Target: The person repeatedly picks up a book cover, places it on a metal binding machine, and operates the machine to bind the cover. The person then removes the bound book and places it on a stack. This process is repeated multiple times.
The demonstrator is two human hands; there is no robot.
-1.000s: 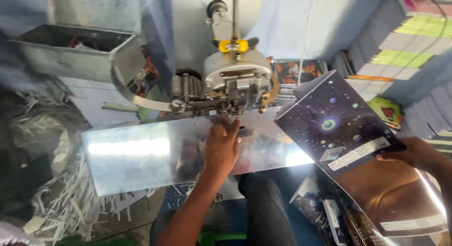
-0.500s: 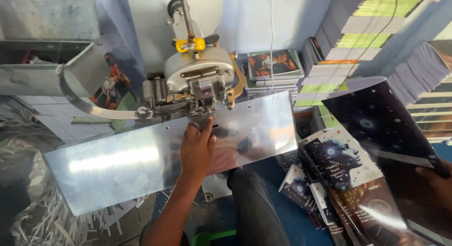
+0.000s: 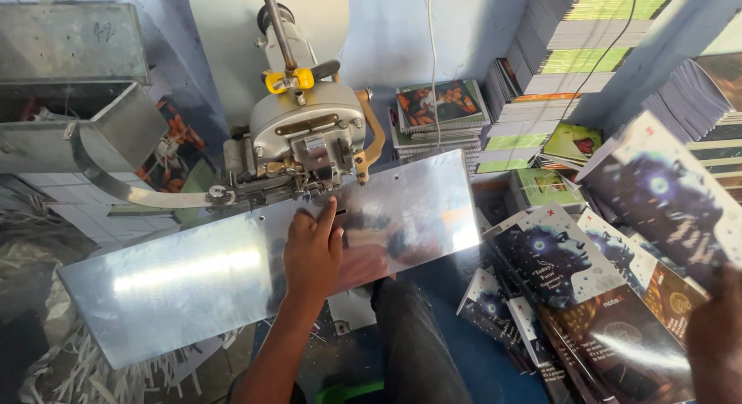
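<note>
My left hand (image 3: 313,249) lies flat on the shiny metal table plate (image 3: 178,284) of a grey stitching machine (image 3: 305,137). Its fingertips point at the machine head and it holds nothing. My right hand (image 3: 715,334) is blurred at the lower right edge. It grips a dark booklet with a glowing face on its cover (image 3: 657,191), held tilted above a loose pile of the same dark booklets (image 3: 576,296). The booklet is well to the right of the plate.
Stacks of bound booklets (image 3: 572,33) stand against the blue wall at the back right, and a smaller stack (image 3: 440,106) sits behind the machine. A grey metal bin (image 3: 69,102) is at the left. Paper strips (image 3: 69,365) litter the floor at the lower left.
My right hand has carried the dark booklet from beside the plate out to the right, over the pile. My left hand stays on the plate. The view has swung to the right.
</note>
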